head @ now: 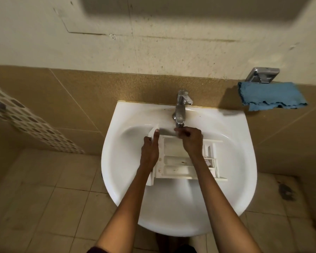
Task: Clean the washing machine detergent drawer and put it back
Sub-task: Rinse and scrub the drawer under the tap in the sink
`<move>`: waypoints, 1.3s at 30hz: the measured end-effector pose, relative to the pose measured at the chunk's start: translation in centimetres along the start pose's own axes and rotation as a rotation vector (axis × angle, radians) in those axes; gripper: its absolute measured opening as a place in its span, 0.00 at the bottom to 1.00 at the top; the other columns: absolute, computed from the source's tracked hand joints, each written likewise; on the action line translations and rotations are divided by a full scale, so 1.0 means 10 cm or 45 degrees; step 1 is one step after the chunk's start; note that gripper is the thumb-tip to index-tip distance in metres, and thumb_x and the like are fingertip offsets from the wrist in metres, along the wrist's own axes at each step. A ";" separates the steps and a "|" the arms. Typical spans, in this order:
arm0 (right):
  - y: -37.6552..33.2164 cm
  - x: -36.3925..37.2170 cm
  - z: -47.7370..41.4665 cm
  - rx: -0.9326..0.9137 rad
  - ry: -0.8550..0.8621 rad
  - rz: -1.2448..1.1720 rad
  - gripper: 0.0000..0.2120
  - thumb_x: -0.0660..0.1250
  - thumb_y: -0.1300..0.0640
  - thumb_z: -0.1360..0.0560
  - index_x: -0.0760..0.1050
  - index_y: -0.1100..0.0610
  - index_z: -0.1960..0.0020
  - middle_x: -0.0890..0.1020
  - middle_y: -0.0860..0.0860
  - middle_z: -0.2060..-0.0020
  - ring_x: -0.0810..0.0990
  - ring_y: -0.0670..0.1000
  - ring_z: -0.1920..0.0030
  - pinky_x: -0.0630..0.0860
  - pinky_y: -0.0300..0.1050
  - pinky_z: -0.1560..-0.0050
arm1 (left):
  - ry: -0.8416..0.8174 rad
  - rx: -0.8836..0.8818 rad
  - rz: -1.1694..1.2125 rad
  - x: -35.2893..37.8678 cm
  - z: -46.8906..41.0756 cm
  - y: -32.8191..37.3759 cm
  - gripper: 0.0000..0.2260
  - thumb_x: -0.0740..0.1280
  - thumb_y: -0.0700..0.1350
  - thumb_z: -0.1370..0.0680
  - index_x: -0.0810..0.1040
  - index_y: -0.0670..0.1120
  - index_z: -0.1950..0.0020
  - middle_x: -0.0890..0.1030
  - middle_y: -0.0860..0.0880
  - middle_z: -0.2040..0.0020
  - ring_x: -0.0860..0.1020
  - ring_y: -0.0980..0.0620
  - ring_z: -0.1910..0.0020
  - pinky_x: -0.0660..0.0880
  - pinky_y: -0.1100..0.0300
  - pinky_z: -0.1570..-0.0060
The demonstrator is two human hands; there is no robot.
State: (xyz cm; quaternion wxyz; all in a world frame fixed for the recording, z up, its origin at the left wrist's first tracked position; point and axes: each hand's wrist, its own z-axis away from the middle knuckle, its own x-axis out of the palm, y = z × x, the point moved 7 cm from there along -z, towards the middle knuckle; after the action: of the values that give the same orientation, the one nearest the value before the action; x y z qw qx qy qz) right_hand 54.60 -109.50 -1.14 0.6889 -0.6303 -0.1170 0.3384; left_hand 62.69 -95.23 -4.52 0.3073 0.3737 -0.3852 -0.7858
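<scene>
The detergent drawer [175, 161] sits in the bowl of the white sink [171, 212], compartments up. The left hand [150, 150] grips its front panel at the left end with the forefinger laid straight along it, and the right hand [191, 138] is curled over the far rim just under the tap [181, 110] – whether it pinches that rim I cannot tell. The drawer is white plastic, its long compartments marked with brownish specks and stains.
</scene>
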 end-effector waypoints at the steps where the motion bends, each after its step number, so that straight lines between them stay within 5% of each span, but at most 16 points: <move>1: -0.01 0.11 0.04 0.193 -0.052 -0.364 0.09 0.63 0.71 0.26 0.78 0.69 0.48 0.82 0.59 0.58 0.80 0.53 0.57 0.75 0.41 0.46 | 0.006 0.006 -0.006 -0.01 0.01 0.01 0.26 0.51 0.63 0.22 0.69 0.42 0.41 0.76 0.47 0.51 0.76 0.47 0.52 0.69 0.56 0.54; 4: -0.02 0.22 0.08 0.560 -0.084 -0.918 0.08 0.58 0.73 0.24 0.75 0.71 0.48 0.79 0.57 0.60 0.77 0.51 0.61 0.74 0.49 0.42 | 0.002 0.007 -0.025 0.00 0.01 0.01 0.26 0.51 0.63 0.21 0.69 0.42 0.40 0.76 0.47 0.51 0.75 0.48 0.53 0.68 0.57 0.55; 7: -0.08 0.14 0.08 0.432 -0.236 -0.335 0.10 0.60 0.73 0.25 0.76 0.74 0.46 0.81 0.62 0.57 0.79 0.52 0.62 0.79 0.46 0.50 | 0.000 0.000 -0.002 0.00 -0.01 0.00 0.27 0.51 0.64 0.22 0.68 0.42 0.39 0.77 0.45 0.48 0.77 0.45 0.50 0.71 0.55 0.53; 10: 0.08 0.25 0.20 0.336 -0.537 0.446 0.10 0.60 0.71 0.24 0.79 0.70 0.48 0.82 0.62 0.52 0.81 0.57 0.53 0.78 0.46 0.48 | 0.005 -0.008 -0.009 0.00 0.00 -0.01 0.27 0.50 0.64 0.22 0.68 0.43 0.38 0.77 0.44 0.46 0.77 0.45 0.48 0.71 0.55 0.52; 14: 0.14 0.29 0.25 0.033 -0.416 1.050 0.13 0.58 0.65 0.23 0.76 0.65 0.41 0.79 0.61 0.43 0.76 0.59 0.41 0.71 0.46 0.42 | 0.018 0.020 -0.011 -0.01 0.01 0.02 0.26 0.51 0.62 0.21 0.69 0.41 0.38 0.77 0.43 0.44 0.77 0.45 0.48 0.70 0.56 0.52; 18: 0.12 0.55 0.46 -0.108 -0.545 1.016 0.12 0.58 0.66 0.23 0.76 0.65 0.44 0.78 0.61 0.45 0.76 0.59 0.44 0.70 0.44 0.47 | 0.038 0.033 0.008 -0.02 0.04 0.04 0.26 0.51 0.61 0.21 0.69 0.41 0.38 0.76 0.45 0.46 0.75 0.46 0.46 0.69 0.56 0.48; 21: 0.22 0.36 0.31 0.034 -0.633 0.989 0.12 0.61 0.62 0.23 0.80 0.61 0.43 0.80 0.57 0.43 0.77 0.57 0.41 0.71 0.44 0.41 | 0.026 0.010 -0.007 -0.02 0.05 0.04 0.26 0.51 0.62 0.21 0.68 0.41 0.38 0.75 0.46 0.49 0.76 0.46 0.49 0.69 0.57 0.51; 25: 0.29 0.12 0.13 0.162 -0.474 1.184 0.13 0.64 0.61 0.25 0.76 0.62 0.41 0.78 0.60 0.42 0.75 0.59 0.39 0.72 0.47 0.40 | -0.003 -0.008 -0.019 0.00 0.01 0.00 0.26 0.54 0.62 0.22 0.66 0.42 0.35 0.76 0.43 0.43 0.77 0.44 0.46 0.71 0.57 0.52; 32: 0.21 0.34 0.21 0.061 -0.541 0.866 0.08 0.66 0.65 0.26 0.82 0.63 0.50 0.83 0.59 0.50 0.81 0.55 0.47 0.74 0.41 0.45 | 0.022 -0.028 0.015 -0.01 0.02 -0.01 0.22 0.58 0.63 0.24 0.67 0.44 0.46 0.74 0.49 0.58 0.74 0.50 0.58 0.68 0.62 0.65; 36: 0.44 -0.19 0.00 0.271 -0.311 1.239 0.13 0.67 0.66 0.28 0.77 0.64 0.43 0.80 0.62 0.45 0.77 0.60 0.41 0.74 0.47 0.44 | 0.017 -0.034 0.028 -0.02 0.02 -0.02 0.20 0.58 0.63 0.24 0.67 0.45 0.48 0.73 0.50 0.60 0.75 0.48 0.57 0.69 0.62 0.66; 39: 0.30 0.18 0.08 0.060 -0.391 1.092 0.10 0.65 0.67 0.28 0.79 0.65 0.47 0.82 0.61 0.49 0.79 0.59 0.44 0.76 0.47 0.44 | 0.038 -0.036 0.020 -0.02 0.03 -0.01 0.20 0.59 0.63 0.24 0.67 0.45 0.49 0.73 0.51 0.61 0.74 0.49 0.59 0.69 0.63 0.65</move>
State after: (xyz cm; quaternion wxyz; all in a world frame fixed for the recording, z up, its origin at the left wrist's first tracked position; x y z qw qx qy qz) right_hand 54.49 -107.85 -4.28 0.4751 -0.5485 0.0615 0.6853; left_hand 62.58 -94.93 -4.37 0.3246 0.3781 -0.3724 -0.7829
